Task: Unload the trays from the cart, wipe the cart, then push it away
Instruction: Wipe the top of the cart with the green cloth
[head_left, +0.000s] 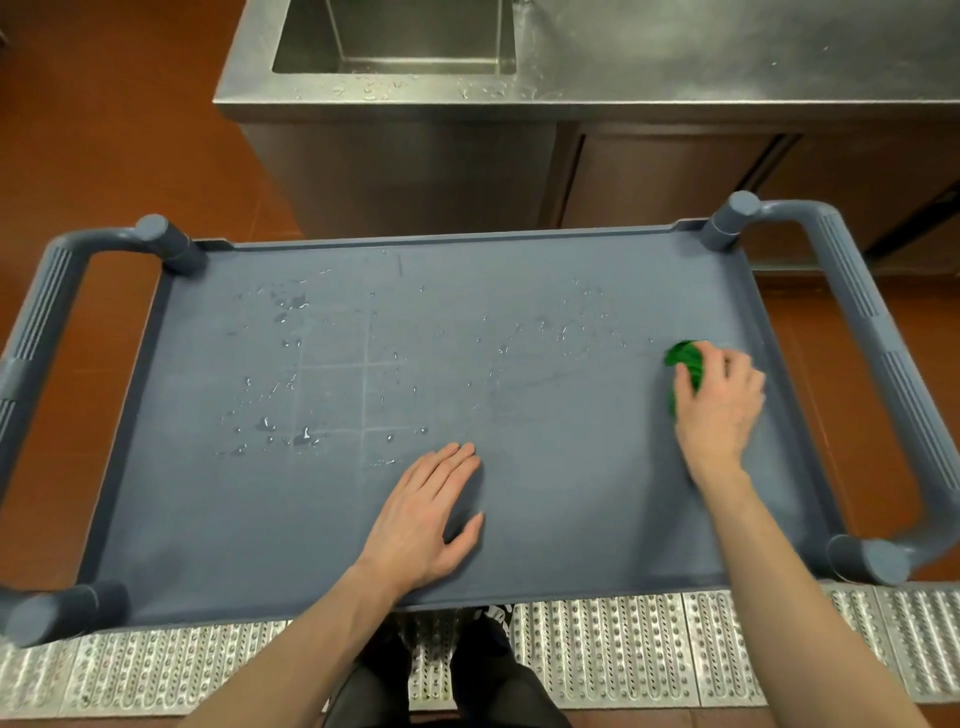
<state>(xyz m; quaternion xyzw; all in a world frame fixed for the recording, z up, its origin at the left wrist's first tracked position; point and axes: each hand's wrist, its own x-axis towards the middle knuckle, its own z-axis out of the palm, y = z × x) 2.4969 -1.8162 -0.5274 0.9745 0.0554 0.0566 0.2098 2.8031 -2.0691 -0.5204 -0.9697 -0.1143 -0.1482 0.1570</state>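
The grey-blue plastic cart fills the middle of the view, its top shelf bare of trays. Water drops and faint streaks lie on its left and middle parts. My right hand presses a crumpled green cloth onto the shelf near the right end. My left hand lies flat, fingers together, on the shelf near the front edge and holds nothing.
A stainless steel counter with a sink basin stands just behind the cart. Cart handles stick out at both ends, the left one too. A studded metal floor grate runs under my feet; red floor surrounds it.
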